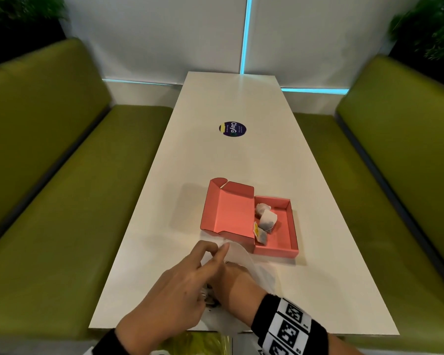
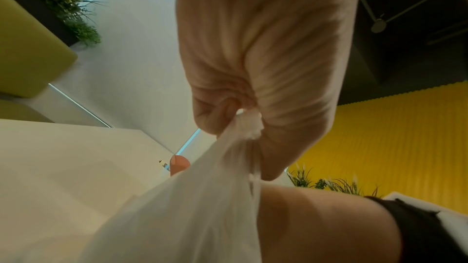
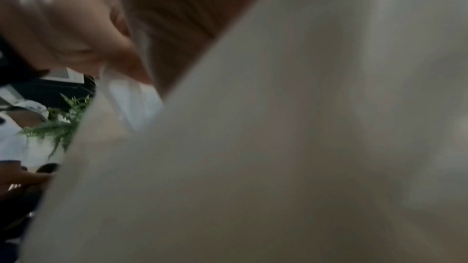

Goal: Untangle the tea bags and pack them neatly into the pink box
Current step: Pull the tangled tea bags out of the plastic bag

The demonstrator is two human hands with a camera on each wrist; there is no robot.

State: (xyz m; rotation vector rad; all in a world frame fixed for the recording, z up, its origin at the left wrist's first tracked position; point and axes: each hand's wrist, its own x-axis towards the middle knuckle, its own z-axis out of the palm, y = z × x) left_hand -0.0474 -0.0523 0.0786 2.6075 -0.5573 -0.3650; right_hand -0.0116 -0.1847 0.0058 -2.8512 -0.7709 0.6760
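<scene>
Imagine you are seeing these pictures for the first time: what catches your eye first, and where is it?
The open pink cardboard box on the long white table stands out first, with three tea bags lying in its tray. Nearer the camera, the left hand pinches the thin translucent white plastic bag while the right hand reaches into it. Green padded benches flank the table.

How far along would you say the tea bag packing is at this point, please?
Partly done. Three tea bags already lie in the open pink box, loosely rather than in a neat row. In hand: the left hand pinches the rim of a white plastic bag while the right hand reaches inside it. Left: whatever tea bags remain in the bag, which are hidden, plus tidying and closing the box.
</scene>
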